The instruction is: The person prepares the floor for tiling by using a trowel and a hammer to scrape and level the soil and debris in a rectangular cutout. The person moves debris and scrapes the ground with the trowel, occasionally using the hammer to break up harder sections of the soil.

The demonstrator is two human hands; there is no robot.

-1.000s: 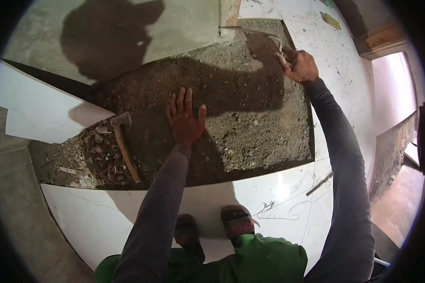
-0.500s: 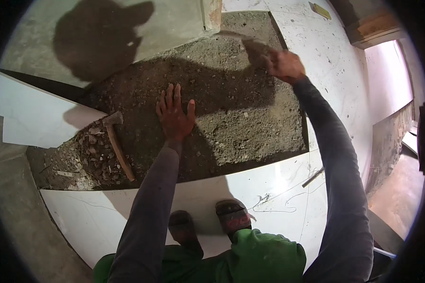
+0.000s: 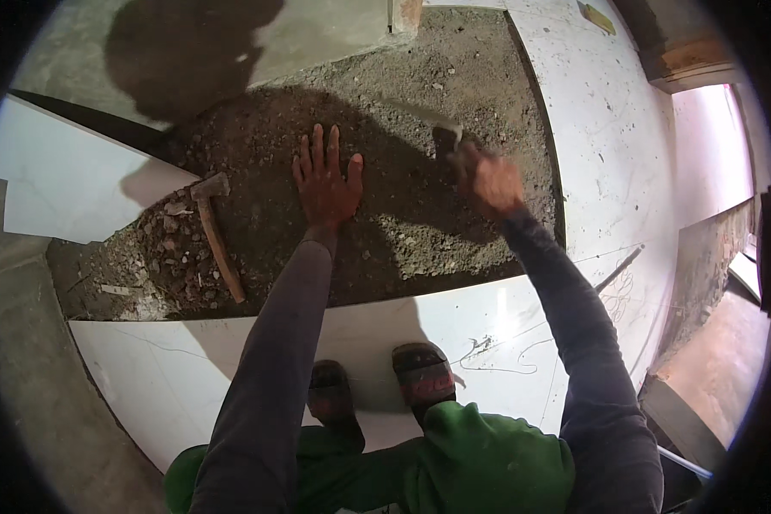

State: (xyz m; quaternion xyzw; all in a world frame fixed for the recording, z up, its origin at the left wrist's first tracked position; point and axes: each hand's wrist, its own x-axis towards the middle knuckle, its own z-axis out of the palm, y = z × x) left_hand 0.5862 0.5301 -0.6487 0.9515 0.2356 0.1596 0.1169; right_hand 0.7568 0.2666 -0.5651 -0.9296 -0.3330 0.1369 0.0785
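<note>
My left hand lies flat on the dark, gravelly bed, its fingers spread and nothing in them. My right hand, smeared by motion, is closed round what looks like a trowel over the right part of the bed. The blade is blurred and partly lost against the gravel, and the fingers cover its handle. To the left of my left hand a hammer with a wooden handle rests beside broken rubble.
White floor tiles border the bed on the right and near sides. A cut white tile lies at the left. A dark, thin bar rests on the right tiles, and a yellowish block at the far right. My feet stand on the near tiles.
My right hand has swept left and nearer over the gravel with the trowel. My left hand stays flat on the bed. The view has shifted slightly.
</note>
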